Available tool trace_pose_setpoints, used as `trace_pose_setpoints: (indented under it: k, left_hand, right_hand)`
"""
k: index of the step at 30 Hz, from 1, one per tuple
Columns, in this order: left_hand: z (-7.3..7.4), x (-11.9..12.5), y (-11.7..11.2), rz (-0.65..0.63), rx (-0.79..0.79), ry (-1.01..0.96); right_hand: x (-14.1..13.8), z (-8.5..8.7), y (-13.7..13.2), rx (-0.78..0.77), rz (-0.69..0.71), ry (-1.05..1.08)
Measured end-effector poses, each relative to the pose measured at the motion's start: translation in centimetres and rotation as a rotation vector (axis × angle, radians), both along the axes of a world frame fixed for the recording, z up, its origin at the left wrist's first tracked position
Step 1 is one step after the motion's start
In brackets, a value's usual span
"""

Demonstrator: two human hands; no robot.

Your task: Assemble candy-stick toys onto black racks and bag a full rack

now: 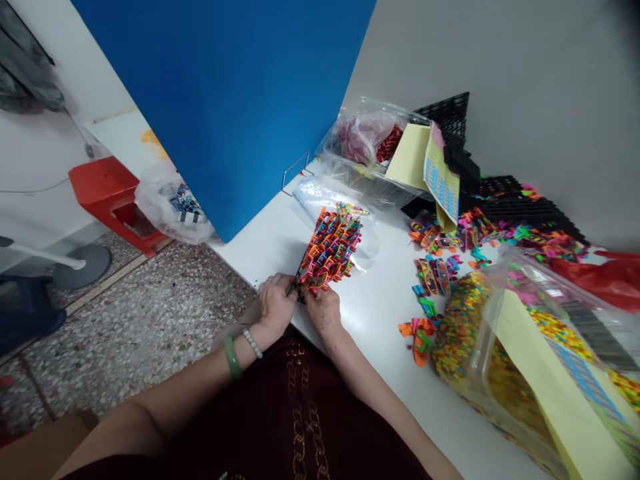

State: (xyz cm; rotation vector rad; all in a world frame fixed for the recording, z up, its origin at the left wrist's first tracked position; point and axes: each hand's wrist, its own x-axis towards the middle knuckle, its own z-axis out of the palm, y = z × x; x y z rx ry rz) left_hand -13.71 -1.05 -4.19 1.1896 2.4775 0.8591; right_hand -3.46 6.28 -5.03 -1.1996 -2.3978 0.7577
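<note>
Of the 2 hands, the left hand (275,305) and the right hand (323,310) both close on the lower end of a bundle of neon plastic toy glasses (330,250), near the edge of the white table (370,347) (a jade bangle (233,357) circles the left wrist). Measured from that bundle, a loose pile of similar glasses (427,280) lies to the right, a clear plastic bag (480,360) of colored pieces lies beyond it, and a black plastic grid (520,210) sits farther back.
</note>
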Motion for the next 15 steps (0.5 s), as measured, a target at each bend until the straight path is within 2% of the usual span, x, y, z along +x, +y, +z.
trace_pose_setpoints:
  k: [6,10,15]
  left_hand:
    - [-0.16,-0.09,-0.02,0.013,0.02,0.005]
    - [-0.22,-0.09,0.03,0.015,0.011,0.013]
    - [-0.07,-0.08,-0.01,0.015,0.006,-0.031]
  right_hand:
    - [-0.66,0.09,-0.39,0.077,0.063,-0.069]
    - [-0.53,0.55,-0.64,0.074,-0.034,-0.13]
    - [0.16,0.51,-0.59,0.048,-0.129,-0.028]
